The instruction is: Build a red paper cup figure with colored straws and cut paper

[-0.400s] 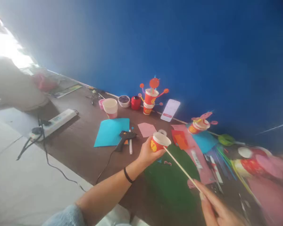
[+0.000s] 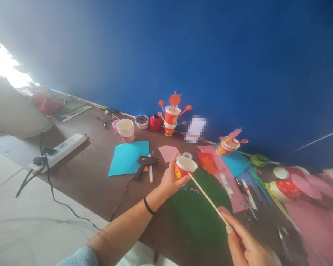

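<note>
My left hand point(image 2: 169, 181) is wrapped around a small red paper cup point(image 2: 183, 167) with a white rim, held above the dark table. My right hand point(image 2: 245, 244), low at the right, pinches the near end of a thin wooden stick point(image 2: 207, 198). The stick's far end touches the cup's side. Under both lies a dark green sheet point(image 2: 197, 214). A black glue gun point(image 2: 143, 164) rests just left of my left hand, on the edge of a light blue sheet point(image 2: 127, 157).
Decorated red cups point(image 2: 171, 118) point(image 2: 227, 146) stand by the blue wall point(image 2: 211, 55). A cream cup point(image 2: 125, 130), small tubs, pink and orange paper, pens and straws are scattered around. A white power strip point(image 2: 59, 149) with black cables lies at the table's left edge.
The view shifted slightly; both hands, the cup and the stick sit a little further left and up in the picture. The grip on each is unchanged.
</note>
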Demonstrator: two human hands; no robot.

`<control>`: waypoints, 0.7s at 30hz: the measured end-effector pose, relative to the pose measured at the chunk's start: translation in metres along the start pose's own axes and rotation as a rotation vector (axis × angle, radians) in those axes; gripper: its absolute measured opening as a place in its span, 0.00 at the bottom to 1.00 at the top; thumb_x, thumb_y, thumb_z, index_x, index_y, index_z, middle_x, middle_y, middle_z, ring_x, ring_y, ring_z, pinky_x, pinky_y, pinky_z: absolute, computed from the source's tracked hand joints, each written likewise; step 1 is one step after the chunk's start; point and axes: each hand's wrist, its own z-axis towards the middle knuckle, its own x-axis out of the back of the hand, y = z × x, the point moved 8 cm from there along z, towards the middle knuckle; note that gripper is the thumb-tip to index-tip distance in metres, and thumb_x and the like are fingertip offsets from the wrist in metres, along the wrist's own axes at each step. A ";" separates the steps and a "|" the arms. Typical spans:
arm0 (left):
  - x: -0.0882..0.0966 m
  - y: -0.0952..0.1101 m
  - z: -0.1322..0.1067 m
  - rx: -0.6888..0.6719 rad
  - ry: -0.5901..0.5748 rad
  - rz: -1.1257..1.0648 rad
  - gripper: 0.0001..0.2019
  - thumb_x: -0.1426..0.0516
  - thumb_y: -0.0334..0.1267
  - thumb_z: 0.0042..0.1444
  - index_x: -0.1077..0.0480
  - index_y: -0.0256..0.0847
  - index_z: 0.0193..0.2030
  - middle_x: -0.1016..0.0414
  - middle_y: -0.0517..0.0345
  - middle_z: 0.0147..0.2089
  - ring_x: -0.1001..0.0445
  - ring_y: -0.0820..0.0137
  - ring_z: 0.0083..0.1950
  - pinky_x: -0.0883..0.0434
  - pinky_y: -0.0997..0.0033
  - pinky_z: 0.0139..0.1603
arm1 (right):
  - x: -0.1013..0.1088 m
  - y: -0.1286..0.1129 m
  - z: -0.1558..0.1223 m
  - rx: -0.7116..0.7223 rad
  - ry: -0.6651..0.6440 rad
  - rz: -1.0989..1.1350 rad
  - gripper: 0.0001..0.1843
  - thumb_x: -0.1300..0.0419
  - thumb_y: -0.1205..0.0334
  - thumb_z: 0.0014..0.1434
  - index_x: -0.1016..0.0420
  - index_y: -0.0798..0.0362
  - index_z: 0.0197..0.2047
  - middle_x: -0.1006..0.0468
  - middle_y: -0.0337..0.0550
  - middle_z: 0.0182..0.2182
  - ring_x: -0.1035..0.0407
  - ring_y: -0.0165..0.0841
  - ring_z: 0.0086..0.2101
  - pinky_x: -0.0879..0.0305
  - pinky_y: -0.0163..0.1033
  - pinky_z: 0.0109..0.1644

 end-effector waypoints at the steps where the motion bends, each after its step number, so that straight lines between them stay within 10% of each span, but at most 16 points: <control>1: -0.001 0.003 0.000 -0.031 -0.014 -0.031 0.42 0.40 0.43 0.49 0.59 0.43 0.66 0.29 0.51 0.50 0.28 0.62 0.47 0.32 0.60 0.50 | -0.001 -0.001 0.000 0.023 0.000 0.015 0.20 0.55 0.59 0.63 0.30 0.47 0.53 0.19 0.41 0.41 0.22 0.35 0.32 0.28 0.30 0.28; 5: -0.005 0.014 0.000 -0.108 -0.046 -0.080 0.32 0.43 0.40 0.54 0.51 0.44 0.63 0.33 0.50 0.54 0.32 0.62 0.53 0.37 0.59 0.57 | -0.007 0.001 -0.002 0.022 0.005 0.078 0.21 0.55 0.59 0.62 0.30 0.47 0.54 0.20 0.43 0.43 0.22 0.34 0.29 0.29 0.29 0.25; 14: -0.015 0.003 0.011 0.083 -0.192 -0.172 0.17 0.36 0.39 0.45 0.39 0.38 0.37 0.33 0.52 0.44 0.29 0.69 0.40 0.29 0.71 0.36 | -0.019 0.007 -0.002 0.025 -0.110 0.126 0.22 0.55 0.62 0.61 0.32 0.49 0.57 0.17 0.43 0.30 0.25 0.32 0.19 0.31 0.29 0.22; 21: -0.001 0.054 0.019 -0.256 -0.307 0.213 0.07 0.43 0.37 0.54 0.29 0.36 0.30 0.43 0.44 0.60 0.39 0.57 0.60 0.33 0.62 0.52 | -0.029 0.000 -0.003 0.019 -0.123 0.157 0.23 0.57 0.62 0.63 0.34 0.52 0.58 0.23 0.38 0.17 0.27 0.34 0.18 0.31 0.31 0.24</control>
